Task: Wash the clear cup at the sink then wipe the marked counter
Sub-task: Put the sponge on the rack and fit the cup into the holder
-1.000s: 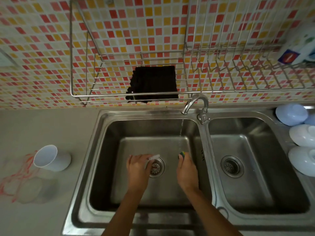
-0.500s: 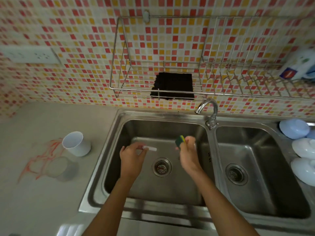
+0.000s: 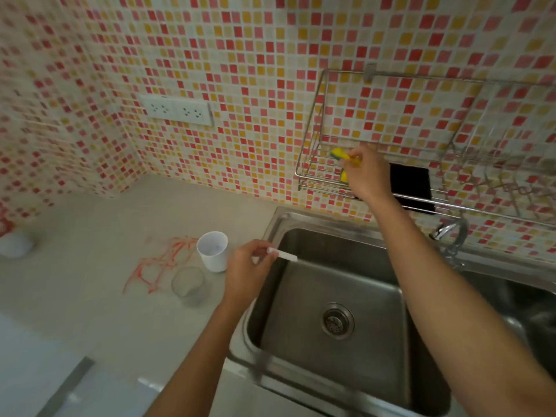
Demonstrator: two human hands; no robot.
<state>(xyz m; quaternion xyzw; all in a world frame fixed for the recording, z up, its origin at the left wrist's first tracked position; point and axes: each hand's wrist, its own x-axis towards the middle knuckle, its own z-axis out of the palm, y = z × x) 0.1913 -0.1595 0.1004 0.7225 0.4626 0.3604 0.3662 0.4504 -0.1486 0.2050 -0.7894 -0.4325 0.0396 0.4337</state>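
Note:
The clear cup [image 3: 188, 282] stands upright on the grey counter [image 3: 90, 296], beside red scribbled marks [image 3: 162, 260] and in front of a white cup [image 3: 212, 251]. My left hand [image 3: 248, 272] hovers over the sink's left rim, pinching a small white stick-like object [image 3: 282, 254]. My right hand [image 3: 365, 173] is raised to the wire wall rack [image 3: 313, 164], shut on a yellow and green sponge [image 3: 341, 155] at the rack's left end. The left sink basin [image 3: 331, 296] lies below with its drain [image 3: 337, 322].
A black cloth [image 3: 412, 188] hangs in the rack right of my right hand. The tap [image 3: 451, 233] stands at the basin's back right. Wall sockets [image 3: 177, 111] sit on the tiled wall. A pale round object [image 3: 15, 243] lies at the far left counter edge.
My right hand rose from the basin to the wall rack with the sponge. My left hand lifted and moved left to the sink rim, still holding the white stick. The view swung left.

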